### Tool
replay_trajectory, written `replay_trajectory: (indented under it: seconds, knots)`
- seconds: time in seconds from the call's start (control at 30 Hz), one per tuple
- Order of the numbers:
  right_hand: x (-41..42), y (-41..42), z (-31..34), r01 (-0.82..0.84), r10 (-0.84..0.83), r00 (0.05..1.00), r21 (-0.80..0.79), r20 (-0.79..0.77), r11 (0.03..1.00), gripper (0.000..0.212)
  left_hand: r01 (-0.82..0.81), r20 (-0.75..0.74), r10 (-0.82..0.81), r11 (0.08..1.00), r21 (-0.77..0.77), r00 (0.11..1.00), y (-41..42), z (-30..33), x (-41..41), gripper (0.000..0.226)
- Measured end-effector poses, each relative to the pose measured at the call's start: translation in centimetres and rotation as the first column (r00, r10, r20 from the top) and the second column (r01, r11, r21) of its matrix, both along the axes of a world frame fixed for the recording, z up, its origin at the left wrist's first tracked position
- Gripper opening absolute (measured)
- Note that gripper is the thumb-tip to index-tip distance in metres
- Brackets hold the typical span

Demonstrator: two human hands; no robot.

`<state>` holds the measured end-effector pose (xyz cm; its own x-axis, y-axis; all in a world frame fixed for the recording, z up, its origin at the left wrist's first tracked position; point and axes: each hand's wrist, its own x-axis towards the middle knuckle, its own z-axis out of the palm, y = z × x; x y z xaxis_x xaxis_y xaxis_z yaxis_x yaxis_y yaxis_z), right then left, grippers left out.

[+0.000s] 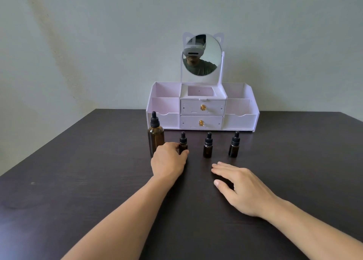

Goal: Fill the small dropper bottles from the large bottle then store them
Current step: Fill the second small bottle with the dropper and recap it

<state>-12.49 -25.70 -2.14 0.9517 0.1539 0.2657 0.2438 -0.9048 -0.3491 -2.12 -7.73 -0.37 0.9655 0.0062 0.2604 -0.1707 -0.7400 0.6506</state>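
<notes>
Opening step, nothing filled yet, all caps on. Left hand (169, 159) curled round first small bottle (183, 143), thumb at its base. Big bottle (155, 135) just left of that hand, upright. Two more small bottles (207, 145) (234, 144) ahead of right hand (241, 187), which lies flat, fingers spread, holding nothing. Organizer (202, 106) beyond both hands. Next, probably: steady small bottle, bring right hand over to unscrew its dropper cap, keeping bottle upright.

The single head-worn view looked forward and down from behind both hands, close above the dark wood-grain counter (78, 181). It faced the pale wall beyond the hands, where a white organiser's round mirror (202, 55) reflected the wearer's white headset.
</notes>
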Motion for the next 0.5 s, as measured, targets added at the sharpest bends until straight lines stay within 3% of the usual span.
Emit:
replay_trajectory:
  seconds: [0.23, 0.37, 0.5]
  knots:
    - [0.6, -0.3, 0.1, 0.04, -0.038, 0.998, 0.039, -0.048, 0.998, 0.052, -0.054, -0.018, 0.054, 0.999, 0.007, 0.998, -1.0, -0.4, 0.3, 0.032]
    - [1.1, -0.3, 0.3, 0.083, -0.082, 0.994, 0.005, -0.077, 0.997, 0.058, -0.089, -0.007, 0.089, 0.993, -0.083, 0.996, -0.9, -0.7, -0.8, 0.033]
    - [1.1, 0.0, 0.3, 0.138, -0.139, 0.987, -0.019, -0.077, 0.99, 0.059, 0.023, 0.01, -0.021, 0.991, -0.133, 1.0, -1.6, -1.1, -1.3, 0.02]
